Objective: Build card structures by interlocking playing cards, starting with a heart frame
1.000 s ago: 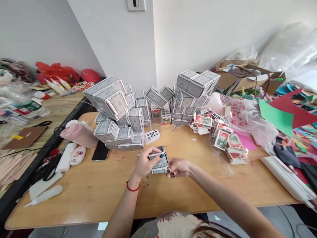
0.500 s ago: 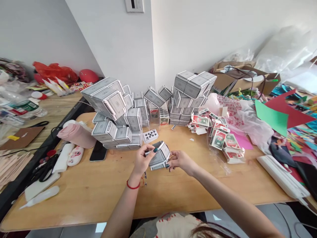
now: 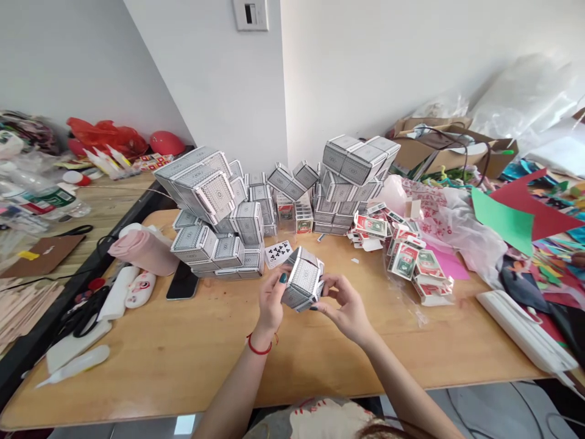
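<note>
Between my hands, above the wooden table, is a tilted box folded from playing cards (image 3: 302,277), its grey patterned backs facing out. My left hand (image 3: 273,299) grips its left side, thumb on the near face. My right hand (image 3: 342,305) pinches its right edge with thumb and fingers. Just behind it lies a loose club card (image 3: 278,253), face up. A large stack of joined card boxes (image 3: 214,210) stands to the left, and another stack (image 3: 351,177) stands at the back right. A joined pair of card boxes (image 3: 293,179) bridges the space between them.
Opened red and green card packs (image 3: 406,259) lie right of the middle. At the left are a black phone (image 3: 181,281), a rolled pink cloth (image 3: 144,251), black scissors (image 3: 89,311) and a glue bottle (image 3: 75,364). A white power strip (image 3: 525,329) lies at the right edge.
The card box has been lifted and turned in my hands, showing another side. Both hands have shifted with it, the left one slightly to the right.
</note>
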{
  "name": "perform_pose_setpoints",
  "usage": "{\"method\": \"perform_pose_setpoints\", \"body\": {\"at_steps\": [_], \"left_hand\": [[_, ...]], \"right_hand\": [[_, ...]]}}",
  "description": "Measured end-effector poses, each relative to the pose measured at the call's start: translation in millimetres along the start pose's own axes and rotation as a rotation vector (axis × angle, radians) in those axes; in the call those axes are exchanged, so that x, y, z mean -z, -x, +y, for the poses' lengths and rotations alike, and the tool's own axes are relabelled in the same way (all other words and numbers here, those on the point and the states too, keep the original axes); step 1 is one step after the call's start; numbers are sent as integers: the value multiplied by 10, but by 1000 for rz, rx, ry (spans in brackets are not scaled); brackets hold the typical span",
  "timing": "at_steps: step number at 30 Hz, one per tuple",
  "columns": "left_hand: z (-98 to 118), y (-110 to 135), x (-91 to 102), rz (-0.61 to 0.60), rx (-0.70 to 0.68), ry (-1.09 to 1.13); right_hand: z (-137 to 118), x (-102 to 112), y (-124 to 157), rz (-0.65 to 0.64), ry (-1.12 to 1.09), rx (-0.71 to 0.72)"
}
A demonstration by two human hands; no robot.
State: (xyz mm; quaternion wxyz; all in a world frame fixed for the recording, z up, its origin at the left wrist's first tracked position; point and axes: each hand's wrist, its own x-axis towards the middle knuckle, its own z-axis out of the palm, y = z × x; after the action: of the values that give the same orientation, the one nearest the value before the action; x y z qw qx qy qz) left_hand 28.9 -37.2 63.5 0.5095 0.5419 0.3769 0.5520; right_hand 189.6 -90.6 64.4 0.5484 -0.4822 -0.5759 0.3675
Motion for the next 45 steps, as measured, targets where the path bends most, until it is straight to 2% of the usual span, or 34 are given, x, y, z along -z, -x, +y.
{"method": "perform_pose_setpoints", "body": {"at_steps": [3, 5, 7, 10, 12, 18, 22, 25, 29, 32, 38, 45], "left_hand": [[-73, 39, -7, -55, 46, 93], [-119, 39, -6, -80, 158, 123], [-147, 10, -8, -77, 268, 95], [-155, -68, -8, 1, 346, 15], [-150, -118, 1, 41, 376, 7], [-194, -146, 15, 104, 378, 15], [-279, -111, 0, 129, 324, 4], [-334, -96, -6, 145, 283, -2], [-375, -83, -13, 166, 255, 38], [-400, -64, -16, 175, 226, -16], [-463, -14, -16, 237, 142, -232], [-441, 17, -73, 307, 117, -359]], "right_hand": [[-102, 144, -94, -95, 324, 126], [-152, 192, -155, -185, 471, 175], [-178, 188, -197, -268, 554, 210], [-177, 120, -218, -332, 581, 236], [-154, 66, -214, -299, 545, 230], [47, -80, -183, -55, 352, 168], [229, -187, -162, 135, 159, -66], [309, -250, -138, 96, 96, -246], [304, -327, -90, -6, 37, -403], [267, -395, -55, -75, -106, -504], [315, -452, -57, -62, -302, -519], [343, -422, -86, -62, -192, -531]]}}
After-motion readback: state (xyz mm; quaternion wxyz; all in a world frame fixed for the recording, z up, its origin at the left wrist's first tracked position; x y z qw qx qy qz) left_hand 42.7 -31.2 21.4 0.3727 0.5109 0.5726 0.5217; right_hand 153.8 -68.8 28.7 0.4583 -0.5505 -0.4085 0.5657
